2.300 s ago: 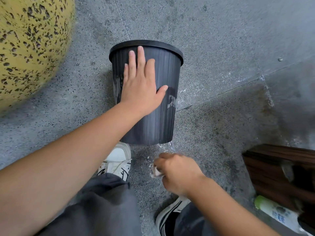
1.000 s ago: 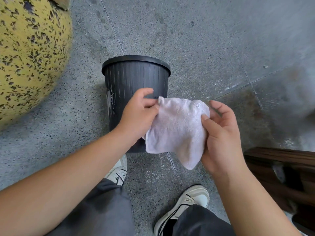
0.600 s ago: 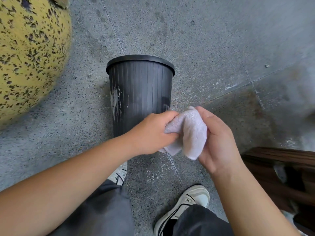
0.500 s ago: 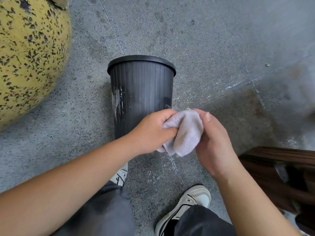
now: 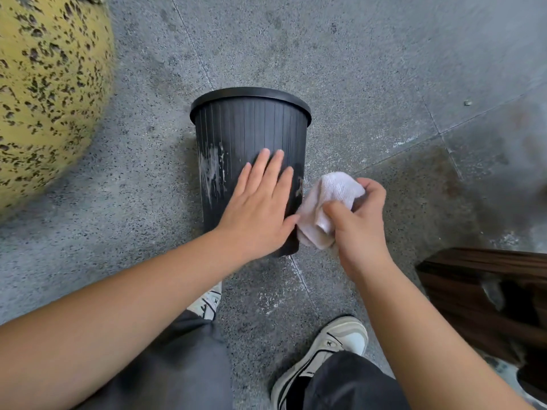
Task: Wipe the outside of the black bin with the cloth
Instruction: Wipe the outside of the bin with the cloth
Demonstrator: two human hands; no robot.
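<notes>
A ribbed black bin (image 5: 251, 134) stands upside down on the grey stone floor, rim on the ground at the far side. White smears mark its left side. My left hand (image 5: 260, 208) lies flat on the bin's near wall, fingers spread. My right hand (image 5: 359, 226) is closed around a bunched white cloth (image 5: 324, 202), which touches the bin's lower right side.
A large yellow speckled stone ball (image 5: 44, 84) fills the left. A dark wooden bench (image 5: 488, 291) stands at the right. My two shoes (image 5: 337, 347) and grey trouser legs are below the bin. White residue streaks the floor near the bin's base.
Earlier both hands folded the cloth in front of the bin. Now my left hand has let go and rests on the bin, and my right hand alone holds the bunched cloth at the bin's right side.
</notes>
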